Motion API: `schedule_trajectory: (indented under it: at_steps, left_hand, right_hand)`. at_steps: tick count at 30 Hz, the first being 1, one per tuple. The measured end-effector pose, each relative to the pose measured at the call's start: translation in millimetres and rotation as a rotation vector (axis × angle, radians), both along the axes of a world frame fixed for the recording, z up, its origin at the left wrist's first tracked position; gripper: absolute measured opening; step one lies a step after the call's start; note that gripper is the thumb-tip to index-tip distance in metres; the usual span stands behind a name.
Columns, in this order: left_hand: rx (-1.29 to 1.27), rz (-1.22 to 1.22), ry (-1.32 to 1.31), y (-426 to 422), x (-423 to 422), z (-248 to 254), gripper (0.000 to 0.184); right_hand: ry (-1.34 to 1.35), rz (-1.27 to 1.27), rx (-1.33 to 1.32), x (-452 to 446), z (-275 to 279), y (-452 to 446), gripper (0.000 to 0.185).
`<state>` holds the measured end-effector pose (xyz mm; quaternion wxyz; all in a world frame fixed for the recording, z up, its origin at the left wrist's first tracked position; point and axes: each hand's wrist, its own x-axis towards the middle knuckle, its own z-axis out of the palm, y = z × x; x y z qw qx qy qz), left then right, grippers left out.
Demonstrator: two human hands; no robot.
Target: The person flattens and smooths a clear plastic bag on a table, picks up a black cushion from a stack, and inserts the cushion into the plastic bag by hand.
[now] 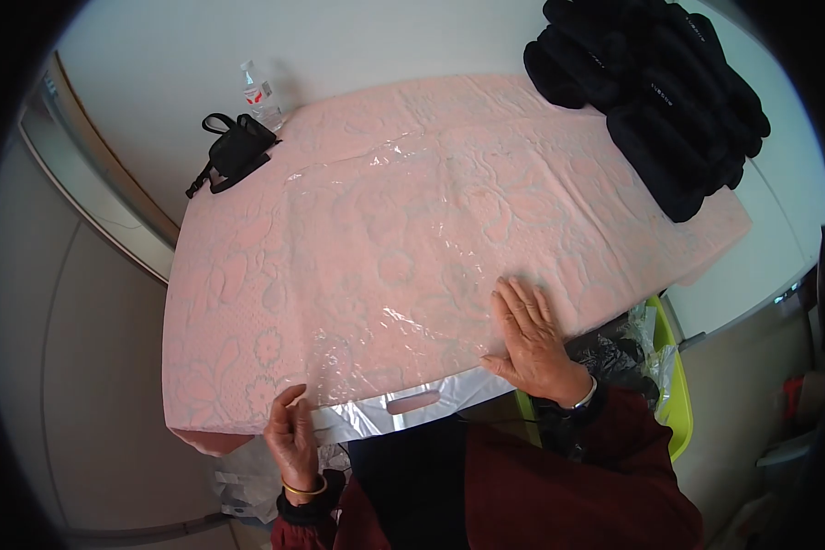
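Observation:
A clear plastic bag (376, 266) lies flat on the pink patterned cloth. Along its near end runs a silver strip (357, 419) with an oval handle hole, close to my body. At the left end of that strip, my left hand (293, 440) has its fingers curled in, closed on the bag's edge. My right hand (529, 344) rests palm down near the bag's right side, fingers stretched out, with the thumb by the strip's right end.
Pink cloth (220, 312) covers the table. A small black strapped bag (240, 151) and a clear bottle (261, 96) stand at the back left. Black padded items (655, 101) with white lettering are heaped back right. A lime-green bin (676, 403) holding plastic stands below right.

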<state>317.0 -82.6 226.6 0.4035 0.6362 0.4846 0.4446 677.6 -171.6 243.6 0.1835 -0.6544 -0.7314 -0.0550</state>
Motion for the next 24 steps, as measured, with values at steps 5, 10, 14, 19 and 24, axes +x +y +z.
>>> schedule_trajectory:
  at_steps: [5, 10, 14, 19, 24]
  left_hand:
    - [0.444, 0.151, 0.736, 7, -19, 26, 0.027]
    - [0.704, -0.182, 0.882, -2, 40, 45, 0.072]
    - [0.669, -0.43, 0.863, 6, 77, 24, 0.097]
    - [0.601, -0.401, 0.974, 28, 41, 21, 0.113]
    - [0.635, -0.271, 1.032, 49, -5, 17, 0.121]
  right_hand:
    - [0.009, 0.11, 0.052, -40, 18, 11, 0.091]
    - [0.065, 0.317, 0.042, -78, 19, 28, 0.097]
    - [0.176, 0.348, -0.011, -81, -2, 37, 0.103]
    - [-0.015, 0.197, -0.116, -30, 9, 29, 0.108]
    - [-0.075, 0.169, -0.125, -16, 12, 31, 0.109]
